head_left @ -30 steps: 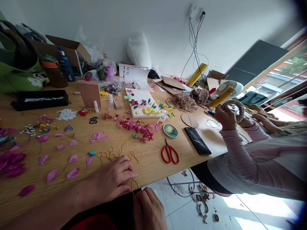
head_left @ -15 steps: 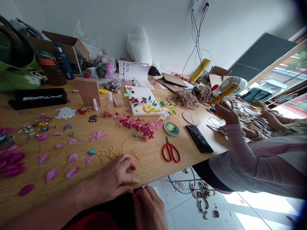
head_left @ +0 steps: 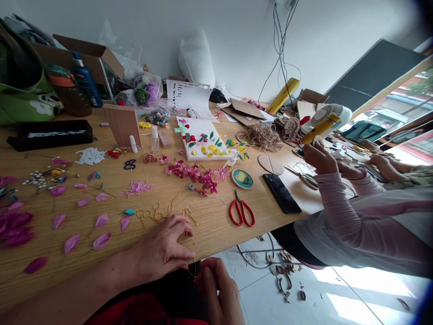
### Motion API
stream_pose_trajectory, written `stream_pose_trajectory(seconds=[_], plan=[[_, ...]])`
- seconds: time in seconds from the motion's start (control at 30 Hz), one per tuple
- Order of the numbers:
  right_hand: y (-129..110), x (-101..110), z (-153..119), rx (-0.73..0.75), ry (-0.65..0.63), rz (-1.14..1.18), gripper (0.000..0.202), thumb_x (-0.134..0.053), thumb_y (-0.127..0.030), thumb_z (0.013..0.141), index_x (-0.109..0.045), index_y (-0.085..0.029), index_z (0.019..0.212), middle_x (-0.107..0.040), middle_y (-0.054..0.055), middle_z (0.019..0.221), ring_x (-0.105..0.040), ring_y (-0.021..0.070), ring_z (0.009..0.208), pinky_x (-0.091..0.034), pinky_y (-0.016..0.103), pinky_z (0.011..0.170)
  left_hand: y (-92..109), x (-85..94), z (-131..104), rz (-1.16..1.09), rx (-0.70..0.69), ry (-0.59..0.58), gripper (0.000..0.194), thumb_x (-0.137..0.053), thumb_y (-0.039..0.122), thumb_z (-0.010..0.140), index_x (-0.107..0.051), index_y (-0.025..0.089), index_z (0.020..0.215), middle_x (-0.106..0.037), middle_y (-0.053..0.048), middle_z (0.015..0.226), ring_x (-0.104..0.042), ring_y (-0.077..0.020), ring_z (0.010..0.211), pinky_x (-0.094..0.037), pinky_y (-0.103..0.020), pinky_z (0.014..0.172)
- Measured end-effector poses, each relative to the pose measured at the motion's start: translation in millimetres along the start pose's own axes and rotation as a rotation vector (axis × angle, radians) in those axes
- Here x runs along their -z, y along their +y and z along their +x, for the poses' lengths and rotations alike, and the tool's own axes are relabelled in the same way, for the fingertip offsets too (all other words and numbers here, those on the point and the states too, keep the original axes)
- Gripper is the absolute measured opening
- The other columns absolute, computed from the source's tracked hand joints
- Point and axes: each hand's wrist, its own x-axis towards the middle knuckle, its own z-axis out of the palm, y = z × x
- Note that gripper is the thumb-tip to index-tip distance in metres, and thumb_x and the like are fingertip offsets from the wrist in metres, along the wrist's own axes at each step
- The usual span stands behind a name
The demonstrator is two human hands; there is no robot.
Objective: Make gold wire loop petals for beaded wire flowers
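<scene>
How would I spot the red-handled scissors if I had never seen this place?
On the wooden table, find the black phone near the front edge. Just left of it, in front of the round turquoise disc, lie the scissors. Two big red loop handles set them apart from both neighbours.

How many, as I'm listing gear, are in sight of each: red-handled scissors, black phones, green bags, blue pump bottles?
Red-handled scissors: 1
Black phone: 1
Green bag: 1
Blue pump bottle: 1
Total: 4
</scene>
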Motion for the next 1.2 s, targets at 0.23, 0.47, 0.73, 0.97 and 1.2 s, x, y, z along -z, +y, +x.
stream_pose_trajectory(seconds=[0.23, 0.47, 0.73, 0.97, 1.2], plan=[[3.4, -0.5, 5.8, -0.183, -0.116, 0.274, 0.061, -0.047, -0.076, 0.084, -0.058, -0.016, 0.086, -0.062, 0.003, 0.062, -0.051, 0.012, 0.051, -0.035, 0.021, 0.046, -1.0, 0.5, 0.0, -0.001, -0.005, -0.021, 0.017, -0.073, 0.023, 0.083, -0.074, 0.031, 0.099, -0.049, -0.005, 0.12, -0.038, -0.027, 0.123, -0.039, -0.043, 0.104], [0.3, 0.7, 5.0, -0.217, -0.197, 0.255, 0.061, -0.054, -0.075, 0.081, -0.058, -0.015, 0.082, -0.06, 0.002, 0.061, -0.049, 0.0105, 0.051, -0.036, 0.021, 0.048, -1.7, 1.3, 1.0, 0.01, -0.009, -0.022, 0.016, -0.073, 0.023, 0.083, -0.075, 0.031, 0.097, -0.051, -0.005, 0.118, -0.039, -0.0273, 0.123, -0.04, -0.044, 0.103], [-3.9, -2.7, 5.2, -0.255, -0.195, 0.269, 0.062, -0.058, -0.078, 0.075, -0.055, -0.016, 0.076, -0.059, 0.002, 0.058, -0.048, 0.0101, 0.048, -0.035, 0.02, 0.046, -2.4, -0.2, 0.9, 0.007, -0.019, -0.008, 0.015, -0.074, 0.023, 0.082, -0.075, 0.031, 0.094, -0.053, -0.005, 0.116, -0.042, -0.0269, 0.121, -0.042, -0.043, 0.101], [-12.9, -7.3, 10.2, -0.282, -0.178, 0.352, 0.061, -0.066, -0.073, 0.072, -0.058, -0.013, 0.078, -0.057, -0.001, 0.055, -0.044, 0.0072, 0.044, -0.033, 0.018, 0.044, -1.6, -0.6, 2.9, 0.002, -0.008, -0.01, 0.012, -0.072, 0.022, 0.083, -0.075, 0.03, 0.092, -0.052, -0.005, 0.116, -0.043, -0.0264, 0.121, -0.042, -0.043, 0.102], [-16.0, -11.7, 10.8, -0.34, -0.169, 0.366, 0.063, -0.068, -0.076, 0.067, -0.057, -0.014, 0.071, -0.055, -0.001, 0.045, -0.04, 0.0055, 0.034, -0.027, 0.016, 0.037, 0.9, -0.2, 3.3, -0.021, -0.024, 0.009, 0.01, -0.071, 0.021, 0.084, -0.075, 0.028, 0.089, -0.054, -0.005, 0.114, -0.045, -0.0252, 0.119, -0.043, -0.041, 0.1]])
